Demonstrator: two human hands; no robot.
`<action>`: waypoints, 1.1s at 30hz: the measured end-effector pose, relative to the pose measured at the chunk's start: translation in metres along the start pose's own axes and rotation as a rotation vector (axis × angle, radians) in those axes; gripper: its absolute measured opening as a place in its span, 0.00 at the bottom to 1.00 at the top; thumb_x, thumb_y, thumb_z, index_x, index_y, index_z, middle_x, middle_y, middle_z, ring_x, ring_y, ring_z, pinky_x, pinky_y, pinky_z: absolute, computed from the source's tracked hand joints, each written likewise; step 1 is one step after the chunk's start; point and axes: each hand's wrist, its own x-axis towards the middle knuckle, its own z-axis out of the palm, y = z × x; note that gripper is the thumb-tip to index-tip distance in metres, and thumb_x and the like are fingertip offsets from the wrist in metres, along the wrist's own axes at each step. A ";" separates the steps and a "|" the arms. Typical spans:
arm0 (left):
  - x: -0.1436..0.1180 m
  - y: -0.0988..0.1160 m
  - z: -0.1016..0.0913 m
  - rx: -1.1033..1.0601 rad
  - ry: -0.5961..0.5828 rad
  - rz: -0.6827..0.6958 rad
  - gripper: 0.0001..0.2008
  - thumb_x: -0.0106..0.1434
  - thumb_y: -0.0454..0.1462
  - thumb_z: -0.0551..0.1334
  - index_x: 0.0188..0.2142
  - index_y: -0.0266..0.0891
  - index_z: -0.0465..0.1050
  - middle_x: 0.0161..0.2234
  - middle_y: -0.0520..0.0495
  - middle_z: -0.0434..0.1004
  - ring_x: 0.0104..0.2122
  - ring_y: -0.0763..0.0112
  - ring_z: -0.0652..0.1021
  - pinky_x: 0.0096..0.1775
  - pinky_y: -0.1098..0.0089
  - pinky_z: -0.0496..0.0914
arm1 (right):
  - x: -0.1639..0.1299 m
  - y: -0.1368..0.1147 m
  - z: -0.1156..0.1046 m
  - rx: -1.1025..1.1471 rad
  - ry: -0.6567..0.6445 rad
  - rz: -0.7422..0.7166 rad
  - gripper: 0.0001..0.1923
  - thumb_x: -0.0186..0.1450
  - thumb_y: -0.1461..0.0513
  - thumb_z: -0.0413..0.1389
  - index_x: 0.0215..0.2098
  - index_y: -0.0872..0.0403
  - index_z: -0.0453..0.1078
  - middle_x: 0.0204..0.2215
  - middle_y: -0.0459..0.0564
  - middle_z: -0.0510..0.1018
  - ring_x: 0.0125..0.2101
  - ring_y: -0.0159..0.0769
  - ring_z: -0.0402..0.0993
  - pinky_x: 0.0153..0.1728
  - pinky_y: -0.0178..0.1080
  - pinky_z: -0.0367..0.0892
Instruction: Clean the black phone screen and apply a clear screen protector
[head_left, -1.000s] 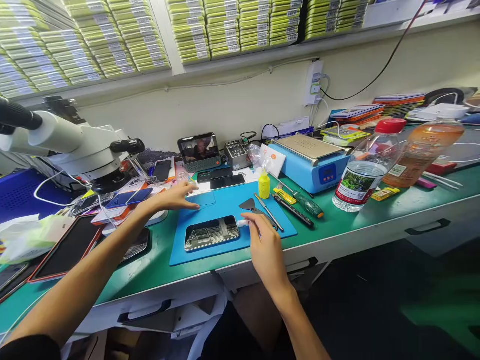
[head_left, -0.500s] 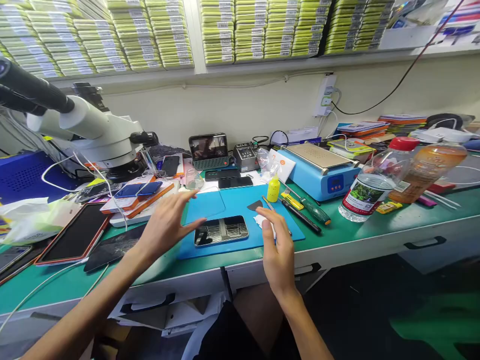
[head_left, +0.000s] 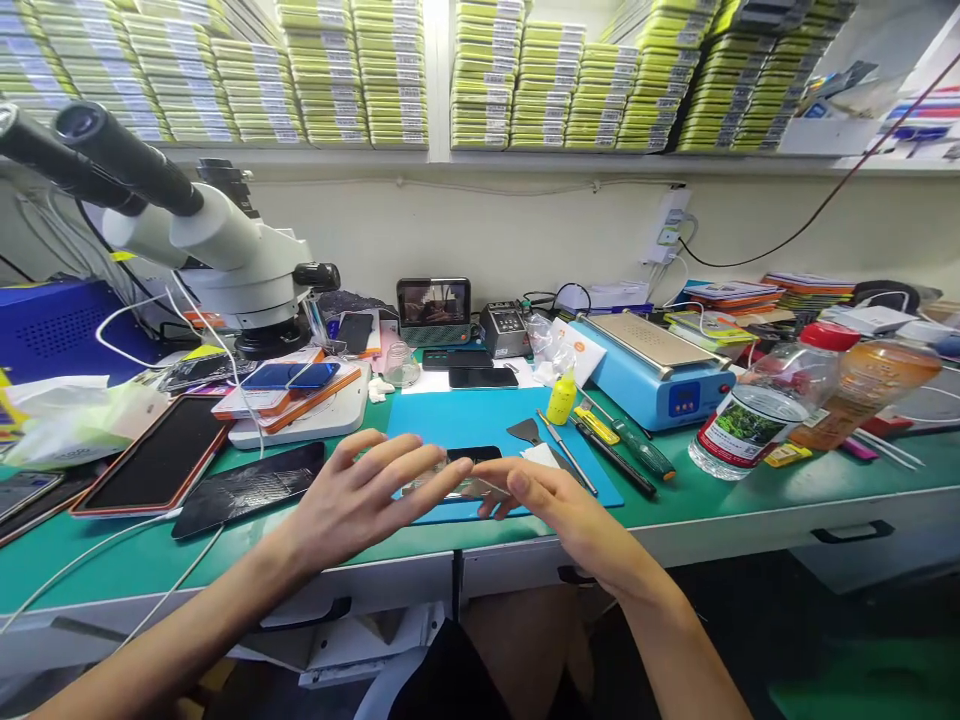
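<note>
Lower centre of the frame: we see the left hand (head_left: 360,500) and the right hand (head_left: 559,505) meeting over the near edge of a blue work mat (head_left: 480,415). The left hand is spread, fingers extended and fanned toward the right; it pinches nothing that we can make out. The right hand has its fingers extended toward the left, loosely together, its tips just beside those of the left hand; whether it holds anything between them we cannot tell.

Beneath and between the two hands lies the opened phone (head_left: 469,465), flat on the mat. Only its far edge shows: a dark, glossy strip with a rounded corner, and below it a pale metallic interior, largely hidden by the fingers.

Just right of the phone, on the mat, we note a white wad (head_left: 538,455) and a dark triangular scraper (head_left: 525,432). Further right stand a small yellow bottle (head_left: 561,400) and a blue heating plate (head_left: 652,370). At upper left a white microscope (head_left: 217,250) overhangs the green bench (head_left: 750,490). At left centre a cracked dark screen panel (head_left: 251,485) lies flat near the left forearm.
</note>
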 end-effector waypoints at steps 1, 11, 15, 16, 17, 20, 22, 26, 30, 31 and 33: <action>-0.002 0.000 -0.001 -0.007 0.001 0.005 0.38 0.75 0.36 0.66 0.75 0.70 0.54 0.54 0.56 0.86 0.54 0.66 0.84 0.59 0.65 0.72 | -0.001 0.000 -0.001 0.028 -0.035 0.014 0.32 0.75 0.37 0.54 0.59 0.50 0.80 0.51 0.56 0.86 0.46 0.45 0.85 0.49 0.48 0.80; -0.006 -0.003 -0.007 -0.036 -0.010 0.015 0.38 0.74 0.37 0.68 0.72 0.79 0.56 0.59 0.59 0.81 0.60 0.64 0.80 0.64 0.60 0.69 | -0.005 -0.002 0.000 0.231 -0.069 0.142 0.26 0.67 0.50 0.69 0.61 0.46 0.77 0.57 0.52 0.84 0.59 0.45 0.80 0.58 0.48 0.77; 0.001 -0.017 -0.022 -0.341 0.076 -0.275 0.52 0.67 0.63 0.67 0.79 0.62 0.37 0.73 0.43 0.62 0.73 0.45 0.63 0.73 0.43 0.58 | -0.006 -0.004 -0.009 0.079 0.059 0.042 0.31 0.66 0.49 0.69 0.65 0.46 0.74 0.60 0.54 0.82 0.59 0.48 0.79 0.59 0.52 0.78; 0.002 -0.020 -0.024 -0.473 0.028 -0.389 0.52 0.67 0.65 0.64 0.79 0.60 0.37 0.75 0.42 0.58 0.74 0.43 0.62 0.72 0.42 0.59 | -0.007 -0.004 -0.012 0.008 0.082 0.028 0.32 0.66 0.49 0.69 0.66 0.45 0.73 0.61 0.54 0.81 0.60 0.49 0.79 0.61 0.53 0.76; 0.001 -0.024 -0.025 -0.609 -0.069 -0.489 0.50 0.68 0.65 0.63 0.79 0.60 0.39 0.75 0.42 0.57 0.74 0.43 0.62 0.72 0.43 0.61 | -0.007 -0.004 -0.015 -0.074 0.097 0.023 0.32 0.66 0.50 0.69 0.67 0.44 0.72 0.63 0.54 0.79 0.61 0.49 0.78 0.63 0.54 0.74; -0.008 -0.028 -0.018 -0.888 -0.333 -0.618 0.45 0.70 0.59 0.67 0.77 0.64 0.45 0.73 0.46 0.60 0.71 0.49 0.67 0.70 0.50 0.65 | -0.005 -0.003 -0.019 -0.301 0.081 0.039 0.33 0.68 0.52 0.67 0.70 0.40 0.68 0.67 0.49 0.75 0.66 0.49 0.72 0.70 0.55 0.66; -0.017 -0.025 -0.009 -0.930 -0.414 -0.662 0.43 0.71 0.56 0.68 0.76 0.67 0.45 0.71 0.48 0.63 0.70 0.53 0.67 0.70 0.52 0.63 | -0.003 0.000 -0.019 -0.403 0.058 0.035 0.33 0.69 0.53 0.66 0.70 0.38 0.67 0.68 0.46 0.74 0.69 0.49 0.68 0.72 0.55 0.63; -0.032 -0.016 0.006 -0.912 -0.422 -0.705 0.34 0.73 0.52 0.67 0.72 0.70 0.54 0.63 0.51 0.69 0.63 0.57 0.72 0.66 0.54 0.66 | 0.004 0.005 -0.018 -0.493 0.010 -0.002 0.33 0.69 0.55 0.65 0.71 0.38 0.65 0.70 0.45 0.72 0.70 0.47 0.66 0.72 0.52 0.62; -0.035 -0.012 0.012 -0.893 -0.369 -0.727 0.29 0.72 0.52 0.69 0.68 0.66 0.61 0.63 0.52 0.68 0.64 0.58 0.70 0.67 0.56 0.65 | 0.011 0.010 -0.021 -0.485 -0.031 -0.011 0.34 0.69 0.57 0.64 0.72 0.37 0.64 0.70 0.44 0.71 0.71 0.44 0.65 0.73 0.50 0.62; -0.034 -0.012 0.014 -0.892 -0.355 -0.726 0.29 0.71 0.52 0.69 0.66 0.65 0.62 0.65 0.52 0.66 0.66 0.58 0.69 0.68 0.56 0.64 | 0.013 0.012 -0.023 -0.467 -0.035 -0.012 0.35 0.69 0.57 0.65 0.72 0.36 0.63 0.70 0.43 0.71 0.70 0.44 0.65 0.72 0.49 0.62; -0.032 -0.012 0.016 -0.901 -0.319 -0.720 0.27 0.70 0.51 0.70 0.64 0.63 0.64 0.67 0.52 0.64 0.69 0.58 0.67 0.70 0.57 0.62 | 0.017 0.016 -0.027 -0.416 -0.043 -0.020 0.36 0.69 0.56 0.65 0.73 0.35 0.62 0.70 0.43 0.70 0.70 0.44 0.66 0.72 0.49 0.62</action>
